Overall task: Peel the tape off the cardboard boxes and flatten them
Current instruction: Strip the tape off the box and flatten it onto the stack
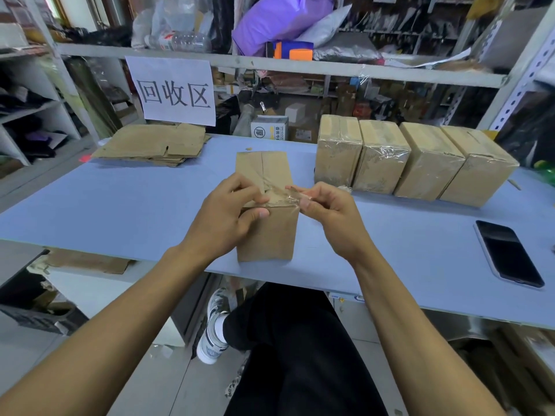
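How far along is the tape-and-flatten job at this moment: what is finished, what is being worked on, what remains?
Done: a stack of flattened cardboard lies at the table's far left. In hand: the left hand holds one upright box while the right hand pinches clear tape lifting off its top edge. Left: four taped boxes stand in a row on the right, still sealed, and the current box is not yet flattened.

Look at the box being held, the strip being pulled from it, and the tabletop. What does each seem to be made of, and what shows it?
Box: brown cardboard, matte, with creased folds.
Strip: thin clear plastic tape, glossy; it glints and crinkles between the left hand and right hand.
Tabletop: smooth pale blue sheet, probably laminate or plastic; cannot tell which.
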Available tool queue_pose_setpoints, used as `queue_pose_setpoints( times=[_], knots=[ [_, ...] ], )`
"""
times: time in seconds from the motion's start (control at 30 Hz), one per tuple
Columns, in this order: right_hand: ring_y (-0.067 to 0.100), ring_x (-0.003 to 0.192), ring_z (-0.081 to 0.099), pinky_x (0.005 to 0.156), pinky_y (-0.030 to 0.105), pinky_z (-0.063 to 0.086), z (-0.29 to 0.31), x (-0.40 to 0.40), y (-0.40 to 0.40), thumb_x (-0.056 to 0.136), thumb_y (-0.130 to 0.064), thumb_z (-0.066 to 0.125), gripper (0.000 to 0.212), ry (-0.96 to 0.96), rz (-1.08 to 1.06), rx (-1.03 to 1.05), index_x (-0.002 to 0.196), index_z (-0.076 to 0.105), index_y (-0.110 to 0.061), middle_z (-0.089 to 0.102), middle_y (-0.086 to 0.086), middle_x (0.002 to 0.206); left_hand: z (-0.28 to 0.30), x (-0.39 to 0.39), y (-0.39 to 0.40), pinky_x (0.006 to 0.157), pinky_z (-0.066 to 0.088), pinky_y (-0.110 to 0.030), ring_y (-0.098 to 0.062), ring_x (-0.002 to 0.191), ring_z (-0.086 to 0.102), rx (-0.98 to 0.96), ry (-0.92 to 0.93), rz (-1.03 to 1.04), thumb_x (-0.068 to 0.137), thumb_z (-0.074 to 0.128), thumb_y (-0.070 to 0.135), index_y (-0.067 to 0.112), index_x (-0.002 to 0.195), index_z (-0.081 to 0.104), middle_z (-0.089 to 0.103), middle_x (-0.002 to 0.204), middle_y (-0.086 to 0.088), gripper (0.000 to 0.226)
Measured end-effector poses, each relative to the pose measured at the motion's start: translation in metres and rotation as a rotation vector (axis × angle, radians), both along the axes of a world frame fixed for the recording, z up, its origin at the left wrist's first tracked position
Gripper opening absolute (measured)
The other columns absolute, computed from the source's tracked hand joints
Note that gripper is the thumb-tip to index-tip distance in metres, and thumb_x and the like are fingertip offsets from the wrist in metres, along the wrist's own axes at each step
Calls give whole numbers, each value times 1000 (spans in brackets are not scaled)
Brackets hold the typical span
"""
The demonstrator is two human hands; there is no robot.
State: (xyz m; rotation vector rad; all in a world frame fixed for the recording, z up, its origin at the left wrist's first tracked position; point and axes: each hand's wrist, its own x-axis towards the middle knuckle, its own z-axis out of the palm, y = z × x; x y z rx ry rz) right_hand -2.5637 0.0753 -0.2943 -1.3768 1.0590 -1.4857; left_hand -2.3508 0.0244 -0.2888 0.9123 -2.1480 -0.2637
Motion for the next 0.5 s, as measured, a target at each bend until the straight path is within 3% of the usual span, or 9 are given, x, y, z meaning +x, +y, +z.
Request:
queue_pose_setpoints(
  times=[0.1, 0.17, 0.27, 0.37, 0.5],
  knots=[
    [17, 125, 62, 103, 38, 50, -7, 12, 3, 97, 11, 52, 17, -115, -65, -22, 85, 57, 1, 72, 12, 119, -2, -4, 0, 82, 35, -4, -8, 92, 54, -10, 32, 35, 83, 69, 27, 8, 94, 73, 58, 100, 5, 22],
    [18, 126, 61, 106, 41, 49, -13, 21, 6, 97, 4, 55, 17, -175, -142, -25, 88, 63, -7, 68, 6, 128, -4, -5, 2, 82, 40, -11, -9, 95, 57, -22, 64, 52, 82, 70, 26, 7, 93, 73, 59, 100, 5, 22],
    [9, 125, 59, 100, 26, 50, -13, 30, 16, 89, -17, 62, 9, -104, -183, 22, 96, 67, -19, 63, -4, 131, -4, -7, 6, 83, 43, -15, -8, 96, 58, -10, 95, 66, 81, 71, 29, 8, 92, 74, 61, 100, 2, 23],
    [7, 108, 62, 80, 17, 52, -12, 35, 17, 85, -18, 79, 23, 113, -339, 45, 97, 63, -28, 64, 3, 118, -4, -8, 7, 83, 40, -6, -5, 97, 57, 7, 111, 76, 82, 71, 30, 10, 93, 74, 60, 102, 2, 23],
    [-3, 77, 62, 72, 12, 49, -7, 35, 14, 83, -5, 78, 22, 143, -417, 29, 85, 66, -22, 67, -5, 84, -5, -9, 7, 85, 36, -1, -2, 97, 55, -2, 131, 95, 84, 79, 19, 10, 95, 74, 60, 105, 4, 15]
  ],
)
